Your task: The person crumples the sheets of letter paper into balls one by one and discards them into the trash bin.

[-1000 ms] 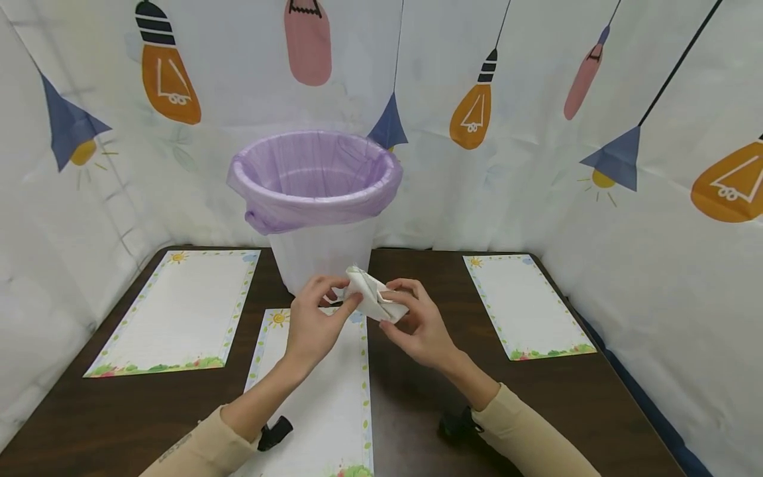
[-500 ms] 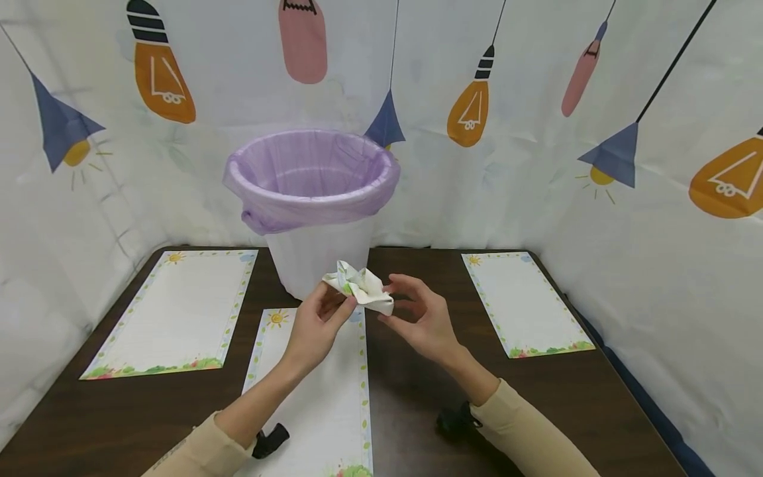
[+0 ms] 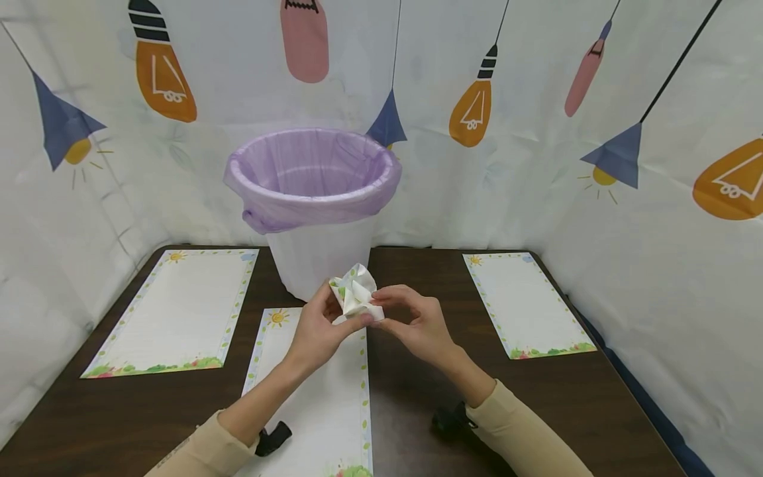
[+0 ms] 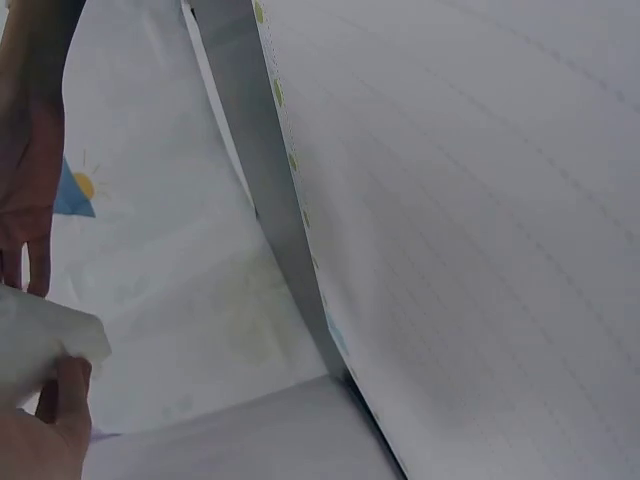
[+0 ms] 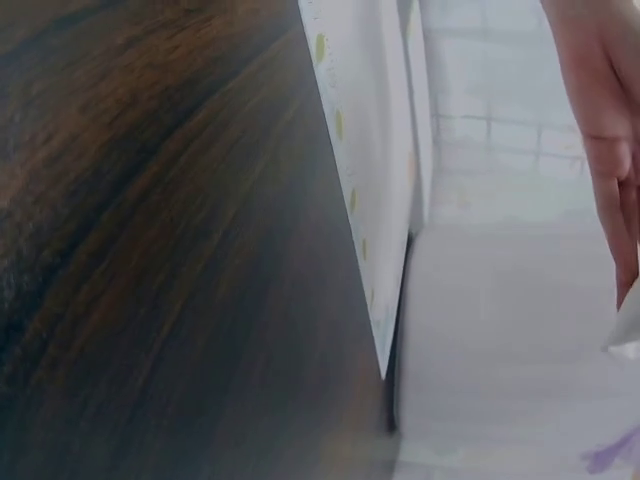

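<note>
A crumpled sheet of paper (image 3: pixel 356 291), white with bits of green print, is held up between both hands in the head view. My left hand (image 3: pixel 316 331) grips it from the left, thumb along its lower front. From the right, my right hand (image 3: pixel 420 324) pinches its lower right edge between thumb and fingers. In the left wrist view the crumpled paper (image 4: pixel 45 345) shows at the left edge, with fingers on it. Only a corner of the paper (image 5: pixel 628 325) appears in the right wrist view.
A white bin (image 3: pixel 318 255) with a purple liner (image 3: pixel 316 209) stands just behind the hands. Flat bordered sheets lie on the dark table (image 3: pixel 429 397): a left sheet (image 3: pixel 179 305), a middle sheet (image 3: pixel 316 404) under the left arm, and a right sheet (image 3: pixel 527 305). Printed curtains surround the table.
The paper has been turned and squeezed into a more compact, crumpled shape. My right hand has moved left, closing its fingers onto the paper's right edge after standing slightly apart.
</note>
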`<state>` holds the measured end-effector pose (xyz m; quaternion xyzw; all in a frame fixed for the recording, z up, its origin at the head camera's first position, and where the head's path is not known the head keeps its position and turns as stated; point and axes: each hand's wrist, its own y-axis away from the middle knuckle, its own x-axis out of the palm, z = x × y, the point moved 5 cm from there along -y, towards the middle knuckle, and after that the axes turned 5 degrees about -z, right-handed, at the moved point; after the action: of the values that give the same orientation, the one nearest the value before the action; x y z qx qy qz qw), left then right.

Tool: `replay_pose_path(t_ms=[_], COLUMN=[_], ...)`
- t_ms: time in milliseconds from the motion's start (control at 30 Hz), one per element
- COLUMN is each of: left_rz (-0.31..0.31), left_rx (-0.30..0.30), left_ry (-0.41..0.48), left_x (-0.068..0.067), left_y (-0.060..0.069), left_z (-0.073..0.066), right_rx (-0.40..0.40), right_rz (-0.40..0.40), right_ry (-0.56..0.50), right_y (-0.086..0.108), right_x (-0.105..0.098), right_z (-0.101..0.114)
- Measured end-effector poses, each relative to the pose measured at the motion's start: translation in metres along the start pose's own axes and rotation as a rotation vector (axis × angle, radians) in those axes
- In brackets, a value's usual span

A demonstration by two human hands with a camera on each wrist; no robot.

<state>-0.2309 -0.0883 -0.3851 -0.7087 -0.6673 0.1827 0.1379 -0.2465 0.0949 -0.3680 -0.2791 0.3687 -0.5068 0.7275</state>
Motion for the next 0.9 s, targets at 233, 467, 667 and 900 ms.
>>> replay_pose_path(t_ms=[233,467,667,900], left_rz=[-0.020,-0.063,-0.122,-0.176], left_rx=[0.065,0.038,-0.005,0.018], left_ry=[0.030,0.209,0.283,0.286], left_x=[0.004,0.004,0.005,0.007], left_y=[-0.001,-0.008,-0.008,-0.010], left_z=[-0.005,-0.009,-0.008,-0.008], right_rx=[-0.050,0.086,0.153,0.120], right_rz=[-0.033,-0.070,-0.073,-0.134], right_ry=[0.025,0.060,0.038,0.043], right_y=[-0.010,-0.011,-0.009,-0.010], right_x=[0.002,0.004,0.009,0.009], right_z=[0.021,0.020,0.020,0.022])
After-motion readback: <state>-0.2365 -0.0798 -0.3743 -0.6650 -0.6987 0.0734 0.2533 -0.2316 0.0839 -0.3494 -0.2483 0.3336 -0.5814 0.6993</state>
